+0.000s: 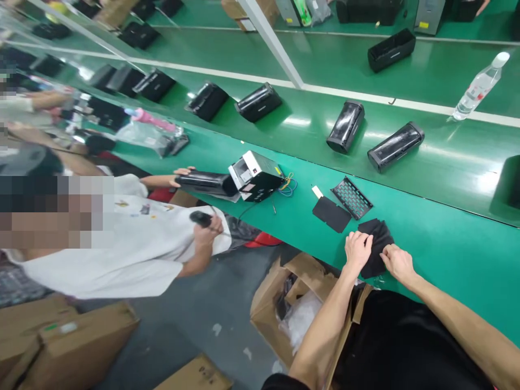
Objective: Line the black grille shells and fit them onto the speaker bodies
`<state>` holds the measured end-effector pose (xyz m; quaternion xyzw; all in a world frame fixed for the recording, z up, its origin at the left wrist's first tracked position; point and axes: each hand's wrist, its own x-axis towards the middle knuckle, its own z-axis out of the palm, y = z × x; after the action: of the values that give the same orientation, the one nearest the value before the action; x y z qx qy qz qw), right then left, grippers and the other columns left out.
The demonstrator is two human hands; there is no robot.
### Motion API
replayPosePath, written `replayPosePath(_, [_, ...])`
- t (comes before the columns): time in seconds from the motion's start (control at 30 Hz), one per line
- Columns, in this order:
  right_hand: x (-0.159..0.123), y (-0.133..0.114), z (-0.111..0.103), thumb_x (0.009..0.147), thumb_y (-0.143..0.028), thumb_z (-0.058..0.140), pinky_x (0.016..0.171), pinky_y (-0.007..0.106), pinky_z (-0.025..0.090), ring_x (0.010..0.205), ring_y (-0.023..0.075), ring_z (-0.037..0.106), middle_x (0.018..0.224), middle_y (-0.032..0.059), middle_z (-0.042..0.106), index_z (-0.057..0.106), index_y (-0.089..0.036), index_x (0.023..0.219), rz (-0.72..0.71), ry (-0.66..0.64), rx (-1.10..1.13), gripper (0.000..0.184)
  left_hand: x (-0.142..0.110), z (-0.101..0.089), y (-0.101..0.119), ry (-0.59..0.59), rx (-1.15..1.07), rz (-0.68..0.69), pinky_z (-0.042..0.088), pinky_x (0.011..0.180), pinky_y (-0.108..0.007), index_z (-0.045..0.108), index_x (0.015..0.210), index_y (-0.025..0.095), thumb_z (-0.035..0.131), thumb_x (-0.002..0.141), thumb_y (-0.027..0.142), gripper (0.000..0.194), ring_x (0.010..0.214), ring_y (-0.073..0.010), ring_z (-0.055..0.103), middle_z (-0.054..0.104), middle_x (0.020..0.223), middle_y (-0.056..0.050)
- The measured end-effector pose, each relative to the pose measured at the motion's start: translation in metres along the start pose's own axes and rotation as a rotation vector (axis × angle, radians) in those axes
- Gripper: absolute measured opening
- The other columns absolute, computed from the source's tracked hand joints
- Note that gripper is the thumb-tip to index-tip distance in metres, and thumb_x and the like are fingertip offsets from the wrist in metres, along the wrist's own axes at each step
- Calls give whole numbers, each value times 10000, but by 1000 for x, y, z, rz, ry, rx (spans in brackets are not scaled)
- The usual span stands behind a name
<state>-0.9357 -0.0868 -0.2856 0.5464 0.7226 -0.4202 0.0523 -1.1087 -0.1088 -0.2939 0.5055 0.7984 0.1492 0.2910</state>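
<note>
A crumpled piece of black cloth (374, 238) lies at the near edge of the green bench, between my hands. My left hand (357, 250) has its fingers curled onto the cloth's left side. At its right edge, my right hand (398, 262) pinches the fabric between thumb and fingers. Just beyond is a black speaker grille (352, 198) with a honeycomb of holes, its inner side facing up. A flat black sheet (331, 214) rests left of the grille, with a small white strip (317, 192) at its far corner.
On the left, a co-worker (134, 238) holds a black speaker (207, 183) and a dark handheld tool (201, 219) beside a boxy device (258, 176). Several speakers (345, 127) and a water bottle (479, 89) stand beyond the bench. An open carton (268, 309) sits below.
</note>
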Motion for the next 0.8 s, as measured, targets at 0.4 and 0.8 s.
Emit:
replayPosePath(0.4, [4, 7, -6, 1036, -294, 590, 748, 288, 408, 919, 223, 693, 1046, 83, 736, 696, -225, 935, 70, -26, 11, 161, -32, 8, 2, 107, 22, -51, 424, 1026, -432, 686, 1137, 231, 630, 1005, 390, 213, 1166, -309, 585, 685, 1202, -126])
replayPosePath(0.8, [11, 33, -33, 799, -675, 671, 471, 265, 342, 448, 140, 468, 538, -40, 527, 600, -230, 749, 226, 57, 745, 454, -29, 17, 10, 147, 59, -173, 409, 1049, -498, 615, 1233, 219, 759, 873, 295, 395, 1270, -357, 541, 613, 1334, -151])
